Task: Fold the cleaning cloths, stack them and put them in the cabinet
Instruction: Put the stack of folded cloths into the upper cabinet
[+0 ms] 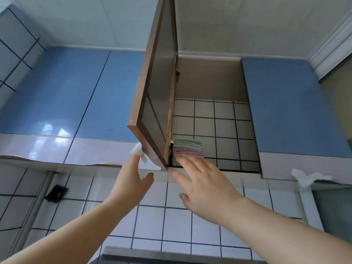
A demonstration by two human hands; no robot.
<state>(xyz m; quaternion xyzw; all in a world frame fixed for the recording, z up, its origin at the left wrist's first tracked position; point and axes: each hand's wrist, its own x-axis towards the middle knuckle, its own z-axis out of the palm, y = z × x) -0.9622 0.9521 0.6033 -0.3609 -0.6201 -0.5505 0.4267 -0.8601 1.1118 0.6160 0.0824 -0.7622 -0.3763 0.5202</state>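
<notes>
Cloths (187, 150) stacked at cabinet (211, 79) left edge, right hand (204, 184) touching

One cloth stack (187, 150) (green over pink), two hands (133, 180).

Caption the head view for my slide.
Stack of folded green and pink cloths inside open wall cabinet; left hand touches door, right hand reaching.

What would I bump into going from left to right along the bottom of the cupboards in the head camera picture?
Black holder on the wall tiles → left hand → open cabinet door → stack of folded cloths → white tissue under the right-hand cabinet.
</notes>
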